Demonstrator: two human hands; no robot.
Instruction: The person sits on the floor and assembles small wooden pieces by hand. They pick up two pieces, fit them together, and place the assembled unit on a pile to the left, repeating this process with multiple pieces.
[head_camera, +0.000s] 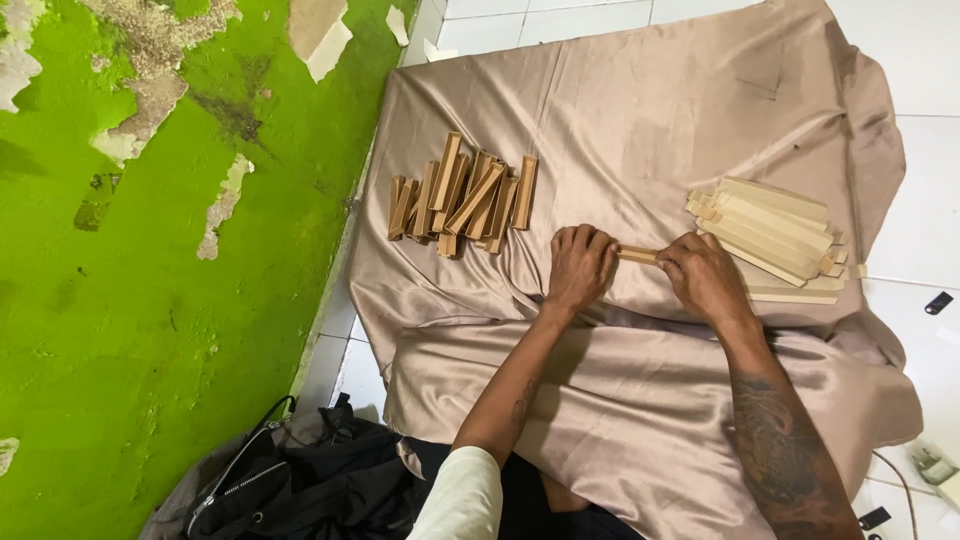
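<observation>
My left hand (581, 264) and my right hand (706, 277) both grip one short wooden stick (638, 254), each closed over one end, above a beige satin cloth (640, 110) spread on the floor. A pile of short brown wooden pieces (460, 195) lies on the cloth to the left of my left hand. A stack of longer pale wooden strips (772, 228) lies just right of my right hand, with one strip (792, 297) loose in front of it.
A green wall (130, 300) with peeling paint runs along the left. A black bag (290, 480) sits at the lower left by my knee. White floor tiles (930, 190) surround the cloth, with small dark objects (938, 302) on the right.
</observation>
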